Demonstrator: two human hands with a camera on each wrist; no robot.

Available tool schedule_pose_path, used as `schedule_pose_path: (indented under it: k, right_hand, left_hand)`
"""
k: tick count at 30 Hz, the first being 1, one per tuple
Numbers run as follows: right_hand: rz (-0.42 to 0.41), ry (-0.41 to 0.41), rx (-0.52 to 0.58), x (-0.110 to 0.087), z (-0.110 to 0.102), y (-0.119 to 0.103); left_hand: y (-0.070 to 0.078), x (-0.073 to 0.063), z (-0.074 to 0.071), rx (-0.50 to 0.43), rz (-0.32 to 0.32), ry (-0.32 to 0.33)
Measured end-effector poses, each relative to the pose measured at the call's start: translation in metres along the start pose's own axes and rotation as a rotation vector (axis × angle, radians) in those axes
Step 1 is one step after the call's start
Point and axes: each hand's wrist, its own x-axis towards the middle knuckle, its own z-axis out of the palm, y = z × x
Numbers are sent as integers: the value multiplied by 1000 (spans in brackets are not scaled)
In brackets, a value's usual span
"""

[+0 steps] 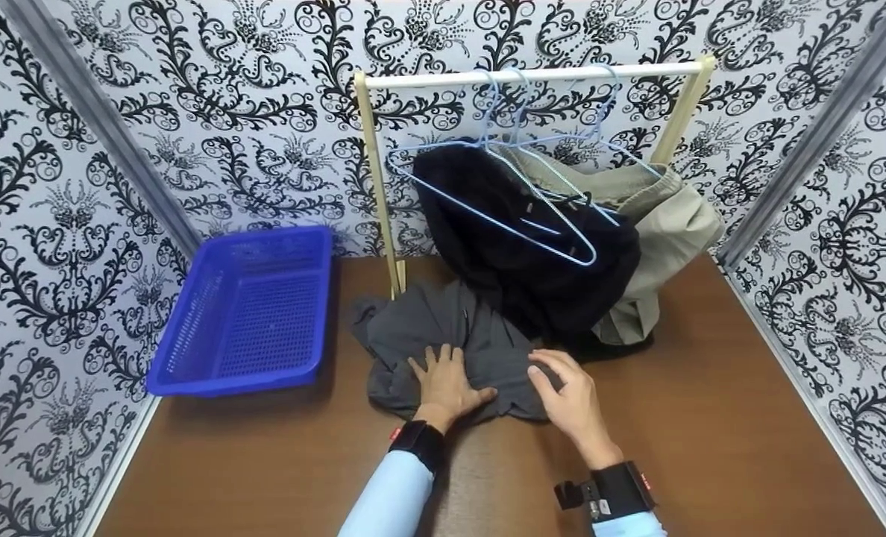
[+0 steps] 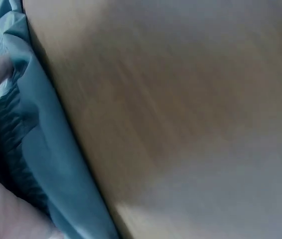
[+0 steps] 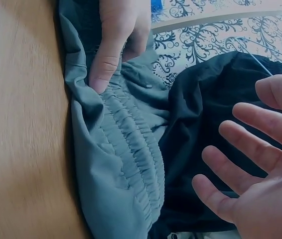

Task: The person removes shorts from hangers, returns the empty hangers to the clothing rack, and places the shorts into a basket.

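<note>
A dark grey garment with a gathered elastic waistband (image 3: 131,144), likely trousers or shorts, lies crumpled on the table below the rack. My left hand (image 1: 444,384) rests on the grey garment (image 1: 413,328) with its fingers spread. Its thumb touches the waistband area in the right wrist view. At the cloth's right end is my right hand (image 1: 573,399), fingers loosely bent and apart; in the right wrist view nothing is between them. Black trousers (image 1: 517,239) hang just behind on a blue hanger (image 1: 480,216). The left wrist view catches only part of the left hand (image 2: 1,209).
A white-barred rack (image 1: 428,80) stands at the back, carrying several blue wire hangers. Beige trousers (image 1: 674,216) hang at its right. A blue plastic basket (image 1: 324,298) sits left on the brown table (image 1: 711,432). Patterned walls (image 1: 63,186) enclose the table's back and sides.
</note>
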Motion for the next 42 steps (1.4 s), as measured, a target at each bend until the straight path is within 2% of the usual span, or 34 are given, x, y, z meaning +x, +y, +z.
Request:
schedule_pose_path:
  k: [13,18,27,30,33,38,42]
  right_hand:
    - [-26,-17,4,-1,14,-2]
    - [-17,-27,9,-2,15,-3]
    - [36,-64,67,-3,15,-7]
    - [41,-63,56,-3,15,-7]
    - [30,-58,46,-3,16,-7]
    - [22,-57,40,-3,16,-8]
    - [22,-57,41,-3,16,-9]
  left_hand:
    - [-17,-15,-8,-75,97,198]
    - [-25,-17,-9,-105,106,251]
    - [-33,-23,-15,-190,114,213]
    - [-32,-24,-16,-246,79,191]
    - [-28,-24,-18,-306,13,172]
    - [-26,-22,-19,-294,-40,162]
    - [-27,-23,-21,-278,-50,135]
